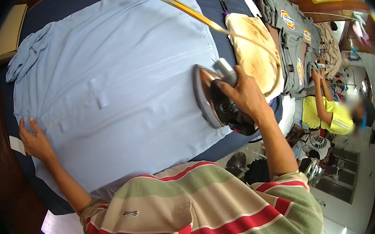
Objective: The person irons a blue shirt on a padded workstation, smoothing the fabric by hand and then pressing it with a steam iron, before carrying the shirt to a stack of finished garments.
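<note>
Scorched pad (253, 51) and grey garments (292, 41) lie beyond the iron (211, 99).

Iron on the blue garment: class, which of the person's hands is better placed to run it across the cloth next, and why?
Right. The right hand already grips the iron at the edge of the light blue garment. The left hand lies flat on the garment's far edge, probably steadying it, well away from the iron.
</note>
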`<control>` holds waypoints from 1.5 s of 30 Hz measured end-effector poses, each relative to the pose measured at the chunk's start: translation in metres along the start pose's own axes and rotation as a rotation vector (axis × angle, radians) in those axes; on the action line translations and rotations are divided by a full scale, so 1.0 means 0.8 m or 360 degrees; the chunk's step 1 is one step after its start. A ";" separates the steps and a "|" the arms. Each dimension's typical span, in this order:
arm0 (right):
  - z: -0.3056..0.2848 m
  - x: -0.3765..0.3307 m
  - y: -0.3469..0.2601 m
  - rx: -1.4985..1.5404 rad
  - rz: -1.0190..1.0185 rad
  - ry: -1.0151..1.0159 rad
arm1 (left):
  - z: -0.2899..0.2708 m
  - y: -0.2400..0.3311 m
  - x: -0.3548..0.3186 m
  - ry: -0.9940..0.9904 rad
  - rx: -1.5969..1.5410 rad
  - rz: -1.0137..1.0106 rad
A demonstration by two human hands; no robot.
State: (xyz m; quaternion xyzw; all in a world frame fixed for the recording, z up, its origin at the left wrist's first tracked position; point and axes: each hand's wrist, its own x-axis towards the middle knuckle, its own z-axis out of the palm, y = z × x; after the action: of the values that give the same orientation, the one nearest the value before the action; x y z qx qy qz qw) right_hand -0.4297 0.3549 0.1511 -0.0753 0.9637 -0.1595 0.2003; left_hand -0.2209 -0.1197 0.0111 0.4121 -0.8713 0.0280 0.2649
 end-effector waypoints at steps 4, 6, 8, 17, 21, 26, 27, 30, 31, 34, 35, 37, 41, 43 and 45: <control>0.008 0.015 0.043 0.0017 0.0193 0.0313 | 0.005 0.073 0.007 -0.0099 -0.0356 0.0243; 0.013 0.026 0.056 0.0058 0.0127 0.0451 | 0.010 0.108 0.011 -0.0180 -0.0606 0.0294; 0.016 0.030 0.062 0.0114 0.0040 0.0579 | 0.007 0.128 0.002 -0.0293 -0.0599 0.0321; 0.010 0.038 0.080 0.0034 0.0125 0.0516 | -0.041 0.128 -0.095 -0.0349 -0.0652 0.0491; -0.014 0.021 0.119 0.0049 0.0109 0.0144 | -0.090 0.103 -0.164 -0.0496 -0.0672 0.0393; -0.080 0.010 0.175 0.0247 -0.0313 0.0303 | -0.160 0.042 -0.266 -0.0235 -0.0551 -0.0206; -0.094 0.026 0.188 0.0335 -0.0133 0.0193 | -0.166 0.036 -0.288 -0.0114 -0.0644 -0.0392; -0.119 0.094 0.236 -0.0216 -0.0311 0.0386 | -0.180 0.034 -0.366 0.0190 -0.0695 -0.0942; -0.125 0.119 0.252 -0.0112 -0.0281 0.0357 | -0.177 0.036 -0.381 0.0319 -0.0709 -0.1104; -0.118 0.177 0.283 0.0047 -0.0544 0.0534 | -0.184 0.046 -0.431 0.0284 -0.0895 -0.1470; -0.120 0.185 0.283 -0.0111 -0.0461 0.0644 | -0.186 0.054 -0.443 0.0320 -0.1044 -0.1562; -0.117 0.186 0.265 -0.0545 -0.0287 0.0887 | -0.194 0.071 -0.457 0.0265 -0.1498 -0.1820; -0.073 0.179 0.151 -0.0231 -0.1330 0.1646 | -0.219 0.116 -0.461 -0.0214 -0.2003 -0.2371; -0.007 0.193 0.076 0.0221 -0.1625 0.0976 | -0.232 0.130 -0.450 -0.0373 -0.2039 -0.2398; 0.056 0.220 -0.001 0.0416 -0.1642 0.0414 | -0.239 0.142 -0.439 -0.0512 -0.2114 -0.2277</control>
State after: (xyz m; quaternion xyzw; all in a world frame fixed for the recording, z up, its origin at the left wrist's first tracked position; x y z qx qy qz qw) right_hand -0.5711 0.3049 0.0491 -0.4924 0.7907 -0.3635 -0.0171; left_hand -0.0376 0.2535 0.0242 0.6081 -0.2814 -0.6894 0.2752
